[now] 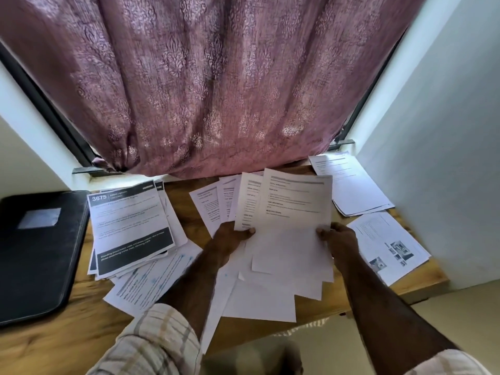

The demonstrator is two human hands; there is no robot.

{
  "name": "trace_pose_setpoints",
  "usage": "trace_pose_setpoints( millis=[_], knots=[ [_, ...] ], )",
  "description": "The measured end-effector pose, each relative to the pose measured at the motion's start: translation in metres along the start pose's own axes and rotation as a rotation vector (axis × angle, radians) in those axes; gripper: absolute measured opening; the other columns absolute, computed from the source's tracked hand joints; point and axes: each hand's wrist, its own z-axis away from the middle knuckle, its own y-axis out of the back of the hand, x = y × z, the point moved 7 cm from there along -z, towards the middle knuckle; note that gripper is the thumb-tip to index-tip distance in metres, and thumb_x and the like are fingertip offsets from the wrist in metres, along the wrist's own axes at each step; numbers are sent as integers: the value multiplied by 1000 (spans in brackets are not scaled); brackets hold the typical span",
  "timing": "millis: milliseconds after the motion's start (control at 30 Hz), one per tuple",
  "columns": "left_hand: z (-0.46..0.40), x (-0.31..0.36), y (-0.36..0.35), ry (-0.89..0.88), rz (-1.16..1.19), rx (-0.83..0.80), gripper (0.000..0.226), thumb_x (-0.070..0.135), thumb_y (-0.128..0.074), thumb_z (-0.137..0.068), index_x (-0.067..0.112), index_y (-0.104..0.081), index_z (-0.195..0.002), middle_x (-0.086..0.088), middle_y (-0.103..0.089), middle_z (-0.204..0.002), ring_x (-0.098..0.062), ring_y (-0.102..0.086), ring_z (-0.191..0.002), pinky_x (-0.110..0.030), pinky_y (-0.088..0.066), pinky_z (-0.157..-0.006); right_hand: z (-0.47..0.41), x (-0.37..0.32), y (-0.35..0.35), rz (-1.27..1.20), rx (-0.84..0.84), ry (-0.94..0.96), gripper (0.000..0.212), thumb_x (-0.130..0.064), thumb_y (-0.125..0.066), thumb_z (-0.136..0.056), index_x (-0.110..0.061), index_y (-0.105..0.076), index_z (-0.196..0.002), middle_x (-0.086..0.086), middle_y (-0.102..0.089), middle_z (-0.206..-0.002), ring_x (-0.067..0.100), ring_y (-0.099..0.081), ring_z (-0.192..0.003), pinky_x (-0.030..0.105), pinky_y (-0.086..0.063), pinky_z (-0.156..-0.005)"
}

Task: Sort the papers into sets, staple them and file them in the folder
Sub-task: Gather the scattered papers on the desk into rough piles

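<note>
You are holding a fanned set of papers (284, 209) over the counter (54, 336), your left hand (230, 236) pinching its lower left and your right hand (339, 236) its lower right edge. The folder (38, 250) is lying closed at far left.

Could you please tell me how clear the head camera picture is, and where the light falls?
Head view: wide-angle bending bows the walls; daylight glows through the curtain; small print on the fanned papers is blurred; the bottom edge is out of focus.
</note>
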Motion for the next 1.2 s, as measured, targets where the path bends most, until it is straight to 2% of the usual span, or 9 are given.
trace_pose_setpoints(
  millis=[133,233,333,433,567,733,900,1033,1200],
  knots=[
    [24,-17,36,59,-122,145,43,20,-78,-95,27,-54,-130,7,-59,-121,-10,-59,-96,-29,-48,-90,7,27,0,67,59,-52,22,-11,-74,-90,-8,-76,-112,10,-75,-102,32,-70,-89,44,-61,-80],
    [40,-38,59,138,-227,160,40,23,-73,-99,20,-55,-135,1,-61,-126,-18,-64,-106,-30,-48,-91,16,49,-8,68,19,-113,24,-7,-72,-92,-10,-76,-115,11,-73,-100,30,-66,-84,31,-52,-67],
    [52,-54,72,249,-295,176,38,28,-64,-105,11,-56,-139,-2,-60,-133,-19,-58,-112,-30,-45,-100,25,68,-31,11,-69,-190,23,-10,-75,-88,-15,-76,-110,8,-76,-98,33,-70,-90,40,-59,-81],
    [63,-62,72,314,-264,128,25,46,-52,-107,28,-55,-124,2,-62,-125,-11,-58,-96,-29,-46,-93,36,71,-60,17,-150,-189,19,-10,-72,-93,-10,-74,-112,13,-75,-103,34,-69,-91,40,-55,-77],
    [73,-75,81,261,-254,71,32,45,-75,-94,29,-64,-120,6,-73,-119,-18,-70,-103,-46,-56,-104,38,71,-87,55,-190,-170,29,-11,-72,-96,-10,-67,-125,14,-72,-115,35,-69,-101,46,-60,-90],
    [82,-81,96,196,-223,203,37,15,-85,-87,19,-69,-120,4,-72,-112,-23,-71,-106,-16,-56,-72,37,74,-77,273,-94,-148,34,-22,-72,-96,-15,-66,-128,13,-71,-118,36,-69,-102,50,-59,-93],
    [91,-79,100,175,-256,271,32,23,-71,-101,17,-66,-132,4,-66,-122,-22,-63,-111,-43,-54,-102,45,79,-44,209,-25,-99,36,-14,-74,-85,-11,-73,-120,15,-74,-109,41,-70,-93,54,-62,-84],
    [91,-86,102,254,-213,282,24,39,-59,-106,20,-66,-119,-1,-71,-117,-25,-70,-104,-39,-58,-94,36,114,-62,250,-224,-135,53,-25,-74,-63,-8,-75,-114,17,-78,-100,45,-73,-92,63,-60,-86],
    [95,-85,97,208,-192,207,27,52,-67,-98,30,-68,-114,12,-76,-106,-13,-73,-93,-26,-59,-74,90,73,-108,469,-400,15,18,-10,-76,-93,-3,-69,-107,11,-72,-102,26,-69,-84,28,-56,-60]
  ],
)
